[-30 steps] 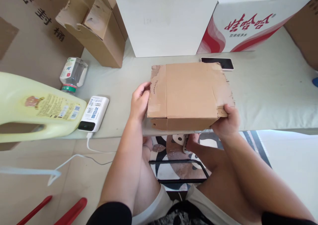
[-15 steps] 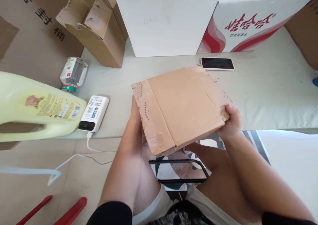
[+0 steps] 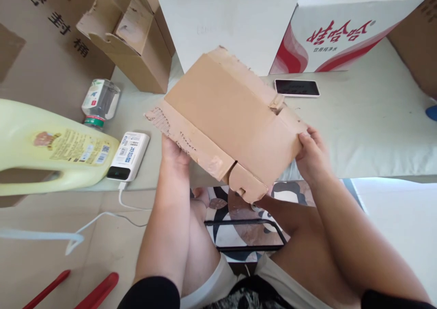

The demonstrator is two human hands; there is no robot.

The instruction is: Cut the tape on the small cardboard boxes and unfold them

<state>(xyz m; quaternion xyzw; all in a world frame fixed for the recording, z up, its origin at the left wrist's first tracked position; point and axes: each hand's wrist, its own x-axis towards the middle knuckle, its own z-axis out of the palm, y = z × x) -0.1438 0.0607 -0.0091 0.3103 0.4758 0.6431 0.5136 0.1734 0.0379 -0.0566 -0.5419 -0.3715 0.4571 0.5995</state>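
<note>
With the carton (image 3: pixel 218 113) as the dial's centre and twelve pointing away from the person, both hands are apart, one at each side of it. The right hand (image 3: pixel 312 156), at four o'clock, grips a corner, thumb on the upper face. The left hand (image 3: pixel 175 152), at eight, lies beneath the torn edge; its fingers are hidden, so I cannot tell whether it clamps or merely props. That spread likely balances the broad, light panel and leaves its face free.

The carton is held tilted, its near end reaching past the front edge of the surface (image 3: pixel 362 136), perhaps so the slotted flap (image 3: pixel 247 184) at six can hang clear.

The phone (image 3: pixel 297 88) lies flat at two, apart from the carton. The white box (image 3: pixel 232 22) stands at twelve, the red box (image 3: pixel 334 40) between one and two, the brown box (image 3: pixel 150 65) between ten and eleven; set back, they seem to leave elbow room. Toward nine lies the bottle (image 3: pixel 100 100); toward eight, the white device (image 3: pixel 128 156), its cable (image 3: pixel 123 202) end facing the person, probably so the lead drops freely.
</note>
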